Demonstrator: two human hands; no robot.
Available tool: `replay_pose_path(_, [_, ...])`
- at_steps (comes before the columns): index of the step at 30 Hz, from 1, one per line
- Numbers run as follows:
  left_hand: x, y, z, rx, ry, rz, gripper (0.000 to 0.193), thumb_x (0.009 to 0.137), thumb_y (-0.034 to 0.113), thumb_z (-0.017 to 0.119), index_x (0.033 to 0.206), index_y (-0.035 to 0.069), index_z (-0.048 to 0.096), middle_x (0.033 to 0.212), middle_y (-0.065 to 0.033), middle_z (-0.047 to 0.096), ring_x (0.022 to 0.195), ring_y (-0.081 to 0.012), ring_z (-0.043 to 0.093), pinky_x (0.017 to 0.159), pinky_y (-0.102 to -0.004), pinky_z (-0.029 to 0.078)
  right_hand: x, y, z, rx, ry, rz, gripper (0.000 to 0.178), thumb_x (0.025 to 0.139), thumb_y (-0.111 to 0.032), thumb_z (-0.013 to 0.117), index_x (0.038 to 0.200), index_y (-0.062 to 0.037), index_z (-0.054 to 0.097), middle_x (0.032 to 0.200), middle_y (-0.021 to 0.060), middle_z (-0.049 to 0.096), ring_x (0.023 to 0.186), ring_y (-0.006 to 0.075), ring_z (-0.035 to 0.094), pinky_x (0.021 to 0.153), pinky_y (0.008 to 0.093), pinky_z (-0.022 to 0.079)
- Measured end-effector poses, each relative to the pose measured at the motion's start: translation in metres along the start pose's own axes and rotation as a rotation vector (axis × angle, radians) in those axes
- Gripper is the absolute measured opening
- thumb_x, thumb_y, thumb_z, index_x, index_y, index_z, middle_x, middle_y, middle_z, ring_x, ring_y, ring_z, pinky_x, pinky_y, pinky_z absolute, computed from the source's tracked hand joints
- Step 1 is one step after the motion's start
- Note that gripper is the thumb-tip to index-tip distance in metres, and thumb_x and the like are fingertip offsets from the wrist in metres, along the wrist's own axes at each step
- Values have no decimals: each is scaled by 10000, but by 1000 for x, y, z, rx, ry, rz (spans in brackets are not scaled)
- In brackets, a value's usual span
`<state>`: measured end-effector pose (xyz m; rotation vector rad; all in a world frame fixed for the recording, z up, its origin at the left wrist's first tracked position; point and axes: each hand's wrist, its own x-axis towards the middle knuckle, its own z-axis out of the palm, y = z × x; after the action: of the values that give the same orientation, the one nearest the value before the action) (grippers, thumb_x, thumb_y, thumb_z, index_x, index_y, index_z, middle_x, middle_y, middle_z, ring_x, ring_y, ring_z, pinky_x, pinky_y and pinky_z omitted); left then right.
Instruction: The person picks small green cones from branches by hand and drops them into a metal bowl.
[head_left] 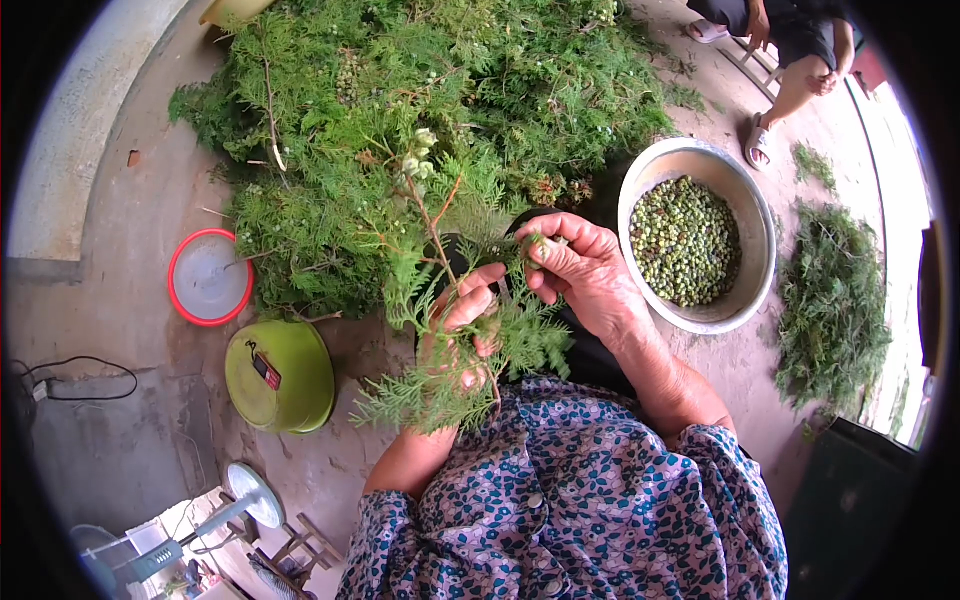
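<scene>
In front of my body, my left hand [465, 315] is closed round a leafy evergreen branch [432, 228], whose brown stem rises toward the pile. Pale green cones [420, 150] cluster near its upper end. Flat green sprays hang over that hand and hide part of its fingers. My right hand [585, 270] pinches a small green cone [540, 246] between thumb and fingers, close beside the foliage. Just right of this hand stands a wide metal basin [755, 270], partly filled with loose green cones [685, 240].
A big heap of cut evergreen branches [370, 90] spreads ahead. On the left are a red-rimmed basin [210, 318] and a lime-green tub [285, 375], with a fan [258, 495] lower down. More cuttings [832, 305] lie at right. Another person [800, 55] sits at the far right.
</scene>
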<state>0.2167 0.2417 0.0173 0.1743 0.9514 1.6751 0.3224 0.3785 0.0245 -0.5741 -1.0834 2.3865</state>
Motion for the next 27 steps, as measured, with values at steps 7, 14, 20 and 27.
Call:
replay_pose_path(7, [5,-3,12,111,362,10,119,765,54,656,875,11,647,731,-12,631,566,-38,548,433,-160,392,-2,9,-1,-214,-56,-72,176,815,-142,630,938,-19,603,712,-24,578,514,32,456,479,169,376])
replay_pose_path(14, [6,-2,2,172,380,11,139,859,143,557,876,11,597,651,-17,525,423,-114,474,371,-227,375,1,-2,-10,-693,137,-282,204,721,-69,687,901,-23,600,723,50,546,647,139,514,596,264,428])
replay_pose_path(20, [6,-8,-2,69,282,52,125,865,180,566,838,65,606,618,1,530,424,-85,453,374,-219,346,-1,-2,3,-969,-5,-539,254,660,29,662,900,-24,597,764,112,545,749,265,560,648,329,449])
replay_pose_path(27, [2,-4,7,251,369,86,76,789,61,647,853,21,647,778,-24,632,715,-90,585,656,-205,462,3,2,-3,-1015,-5,-612,243,661,52,650,883,-34,598,786,125,554,745,285,565,644,317,457])
